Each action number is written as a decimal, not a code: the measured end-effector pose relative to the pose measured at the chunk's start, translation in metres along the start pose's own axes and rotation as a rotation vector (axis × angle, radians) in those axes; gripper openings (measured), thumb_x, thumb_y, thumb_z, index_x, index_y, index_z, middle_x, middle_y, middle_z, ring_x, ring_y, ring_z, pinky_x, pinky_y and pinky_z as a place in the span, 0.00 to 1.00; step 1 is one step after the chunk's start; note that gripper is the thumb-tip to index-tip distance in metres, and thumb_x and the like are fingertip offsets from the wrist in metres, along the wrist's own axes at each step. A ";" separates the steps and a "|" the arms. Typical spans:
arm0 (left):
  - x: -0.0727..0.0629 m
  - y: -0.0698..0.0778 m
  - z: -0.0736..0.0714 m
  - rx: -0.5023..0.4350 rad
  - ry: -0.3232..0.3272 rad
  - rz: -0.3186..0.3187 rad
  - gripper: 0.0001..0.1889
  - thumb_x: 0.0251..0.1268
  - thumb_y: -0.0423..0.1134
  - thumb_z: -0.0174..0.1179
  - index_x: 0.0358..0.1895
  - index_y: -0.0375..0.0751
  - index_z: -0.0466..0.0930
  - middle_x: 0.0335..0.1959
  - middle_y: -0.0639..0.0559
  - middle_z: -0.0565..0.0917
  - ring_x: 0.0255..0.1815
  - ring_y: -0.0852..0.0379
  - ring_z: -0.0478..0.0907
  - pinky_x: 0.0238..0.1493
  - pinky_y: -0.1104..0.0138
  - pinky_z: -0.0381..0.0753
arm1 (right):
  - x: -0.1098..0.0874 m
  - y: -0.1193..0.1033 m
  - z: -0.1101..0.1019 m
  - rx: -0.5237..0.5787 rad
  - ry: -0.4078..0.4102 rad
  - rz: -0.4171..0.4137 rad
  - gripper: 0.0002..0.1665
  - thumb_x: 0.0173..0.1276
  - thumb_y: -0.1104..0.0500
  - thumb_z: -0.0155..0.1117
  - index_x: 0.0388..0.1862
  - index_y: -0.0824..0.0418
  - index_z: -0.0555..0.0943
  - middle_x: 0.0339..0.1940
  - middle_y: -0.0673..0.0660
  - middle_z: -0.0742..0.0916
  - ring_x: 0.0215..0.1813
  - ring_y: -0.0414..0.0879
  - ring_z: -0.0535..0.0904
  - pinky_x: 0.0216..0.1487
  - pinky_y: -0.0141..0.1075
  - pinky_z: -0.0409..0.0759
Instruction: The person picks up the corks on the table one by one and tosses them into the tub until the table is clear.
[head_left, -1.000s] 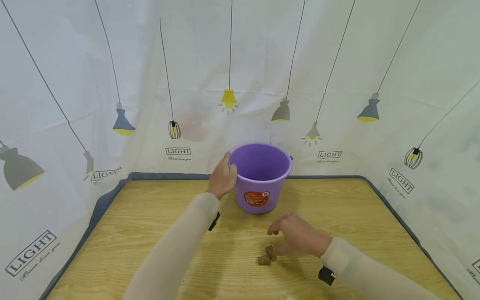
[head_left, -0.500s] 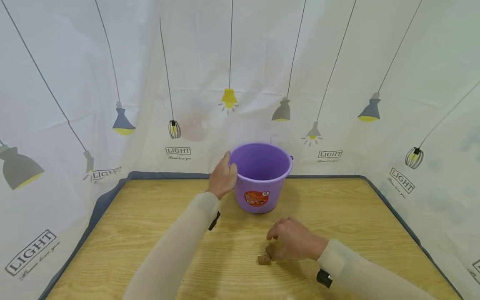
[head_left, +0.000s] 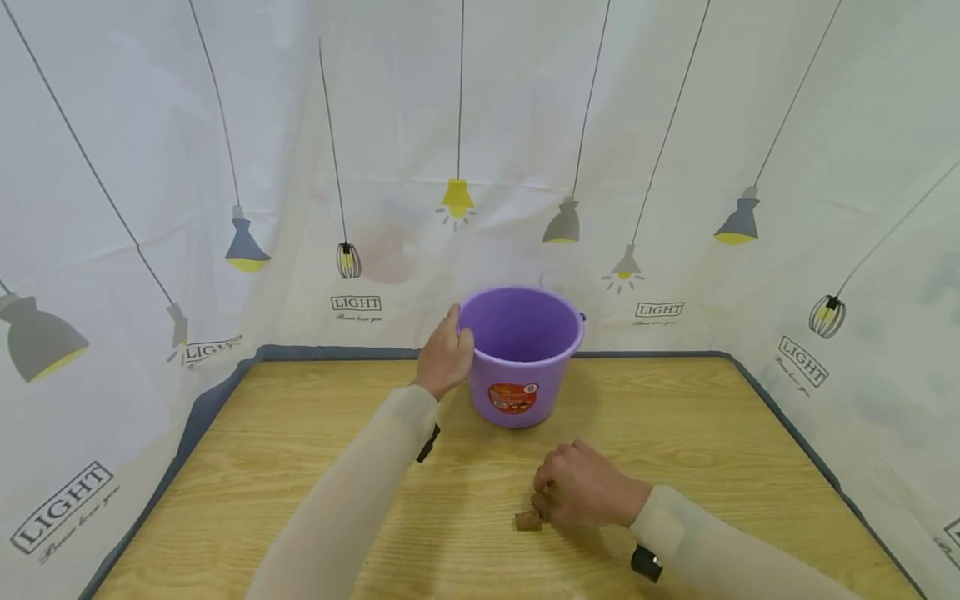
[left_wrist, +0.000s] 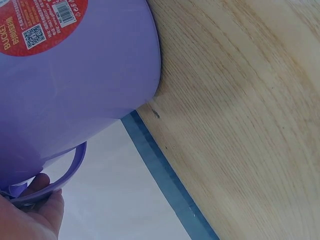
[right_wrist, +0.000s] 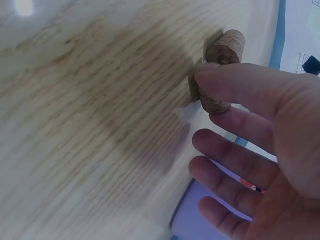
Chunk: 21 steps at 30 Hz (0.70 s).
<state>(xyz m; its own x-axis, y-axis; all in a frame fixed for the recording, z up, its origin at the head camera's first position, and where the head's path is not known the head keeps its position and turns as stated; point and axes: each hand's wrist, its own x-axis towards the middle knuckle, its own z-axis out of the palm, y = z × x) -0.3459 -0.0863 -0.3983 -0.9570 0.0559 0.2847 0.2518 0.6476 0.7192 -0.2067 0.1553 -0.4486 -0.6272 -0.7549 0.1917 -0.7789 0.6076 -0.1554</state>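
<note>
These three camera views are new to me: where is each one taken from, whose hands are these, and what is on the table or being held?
No machine here: a person works with two bare hands. The wide picture comes from a camera on the head, looking down at a wooden table. The other two come from cameras on each wrist. The left hand holds the rim of a purple bucket at the back of the table; the left wrist view shows the bucket's side and red label up close. The right hand reaches down to two small corks. Its fingers pinch one cork, as the right wrist view shows; the other cork lies on the table just beside the hand.
</note>
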 end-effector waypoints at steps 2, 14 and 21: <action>0.000 0.001 0.000 0.002 0.003 0.000 0.32 0.80 0.45 0.36 0.83 0.38 0.51 0.80 0.41 0.62 0.78 0.41 0.61 0.78 0.48 0.60 | 0.000 0.000 -0.001 -0.004 -0.017 0.007 0.04 0.57 0.57 0.73 0.25 0.48 0.87 0.22 0.39 0.80 0.28 0.33 0.68 0.33 0.33 0.66; 0.000 0.002 -0.002 -0.003 -0.004 0.004 0.32 0.80 0.45 0.36 0.82 0.37 0.51 0.80 0.41 0.62 0.78 0.41 0.61 0.78 0.48 0.60 | -0.002 0.004 -0.006 0.032 -0.016 0.035 0.05 0.52 0.59 0.74 0.27 0.49 0.89 0.29 0.40 0.88 0.33 0.34 0.76 0.38 0.37 0.74; 0.000 0.000 0.000 0.029 0.005 0.027 0.34 0.77 0.47 0.33 0.82 0.35 0.51 0.81 0.41 0.61 0.79 0.42 0.60 0.78 0.50 0.60 | -0.002 0.008 -0.011 0.027 -0.004 0.057 0.09 0.49 0.57 0.79 0.32 0.51 0.90 0.33 0.42 0.89 0.37 0.37 0.81 0.43 0.41 0.78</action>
<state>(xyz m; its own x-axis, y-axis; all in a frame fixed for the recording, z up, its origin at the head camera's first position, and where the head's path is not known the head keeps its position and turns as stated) -0.3463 -0.0861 -0.3980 -0.9491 0.0703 0.3070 0.2734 0.6678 0.6923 -0.2114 0.1646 -0.4399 -0.6703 -0.7206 0.1776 -0.7417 0.6428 -0.1915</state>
